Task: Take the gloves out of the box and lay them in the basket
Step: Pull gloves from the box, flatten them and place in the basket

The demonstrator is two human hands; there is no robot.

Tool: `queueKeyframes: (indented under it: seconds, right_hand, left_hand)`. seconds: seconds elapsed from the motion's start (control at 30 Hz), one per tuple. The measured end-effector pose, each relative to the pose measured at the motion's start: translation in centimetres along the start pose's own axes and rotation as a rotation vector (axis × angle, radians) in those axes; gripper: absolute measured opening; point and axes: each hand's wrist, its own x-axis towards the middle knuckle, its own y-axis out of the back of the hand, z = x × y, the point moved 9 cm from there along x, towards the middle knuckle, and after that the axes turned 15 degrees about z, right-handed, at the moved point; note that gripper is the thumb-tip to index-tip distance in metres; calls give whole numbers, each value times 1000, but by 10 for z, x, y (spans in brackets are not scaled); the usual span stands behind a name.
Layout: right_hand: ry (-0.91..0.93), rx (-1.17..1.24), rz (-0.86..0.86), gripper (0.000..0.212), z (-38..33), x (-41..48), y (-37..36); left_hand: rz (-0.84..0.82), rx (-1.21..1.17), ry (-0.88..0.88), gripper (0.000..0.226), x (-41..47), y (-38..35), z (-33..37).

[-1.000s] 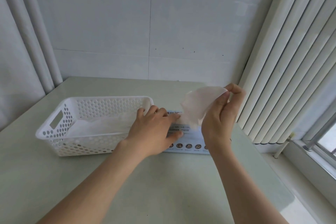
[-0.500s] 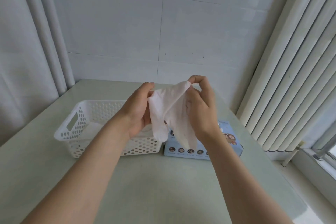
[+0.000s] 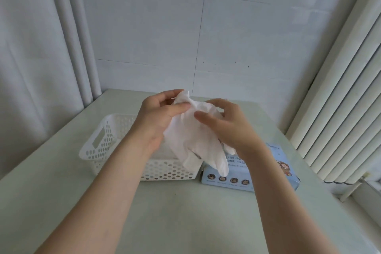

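– Above the worktop [image 3: 185,216], in front of us, what are we holding?

– One white glove [image 3: 195,142], raised between both hands. Our left hand [image 3: 156,117] pinches its upper edge: the thumb lies across the bunched material and the other fingers [image 3: 165,97] curl behind it. Our right hand [image 3: 228,128] takes the same gathered part from the other side, thumb in front, the rest of that hand's fingers bent over the top.

– So both hands grip the glove?

– Yes, each of them, close together at its top end. The rest hangs loose below, with the glove's own finger parts pointing down.

– Where does it hang in relation to the basket [image 3: 97,148] and the box [image 3: 259,175]?

– It dangles over the place where the two meet. The white perforated basket stands on the worktop to the left, a handle slot in its left end wall. The light-blue box lies just beside its right end, with a row of round icons along its front face. From our angle the glove's lowest tips overlap the box's top and the basket's right corner; we cannot tell whether they touch either one.

– And inside the basket?

– Our left forearm covers most of it, so we cannot tell.

– Around us?

– A tiled wall [image 3: 226,37] behind, a pale curtain [image 3: 31,68] on the left, vertical blinds [image 3: 340,109] on the right.
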Motion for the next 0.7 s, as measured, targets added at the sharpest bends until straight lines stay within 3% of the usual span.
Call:
queueKeyframes:
  seconds: [0.1, 0.23, 0.33, 0.43, 0.53, 0.63, 0.7]
  right_hand:
    - [27, -46, 30, 17, 0, 1, 2]
    - [21, -6, -8, 12, -3, -2, 1]
    - [-2, -9, 7, 13, -1, -3, 4]
    - [-30, -4, 0, 21, 0, -3, 4]
    - [-93, -70, -45, 28, 9, -3, 3]
    - [-140, -113, -202, 17, 18, -8, 2]
    - [-174, -46, -243, 34, 26, -6, 5]
  left_hand:
    - [-87, 144, -58, 22, -5, -2, 5]
    - [-144, 309, -153, 29, -6, 1, 11]
    - [-186, 237, -143, 36, -3, 4, 16]
    - [-262, 22, 23, 22, -7, 2, 15]
    - [-202, 93, 21, 25, -1, 6, 9]
    - [-49, 175, -90, 29, 11, 17, 5]
    - [33, 254, -213, 25, 16, 23, 8]
